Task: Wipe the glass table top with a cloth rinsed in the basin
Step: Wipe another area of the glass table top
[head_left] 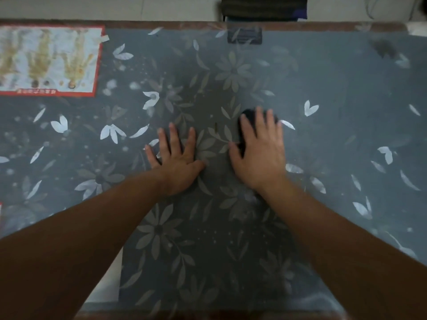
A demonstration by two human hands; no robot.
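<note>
Glass table top (346, 88) fills the view, with a grey flower-pattern sheet beneath the glass. Pale floor (115, 8) and a dark chair (263, 8) lie beyond the far edge. A red-bordered poster (49, 60) sits under the glass at the far left corner.

Left hand (178, 162): palm down near the middle of the table, fingers straight and spread, holding nothing.

Right hand (258, 155): just beside the left, palm down, fingers straight, pressing on the cloth (248, 113).

Cloth: dark, bunched, mostly hidden under the right hand, showing past the fingertips and beside the thumb.
</note>
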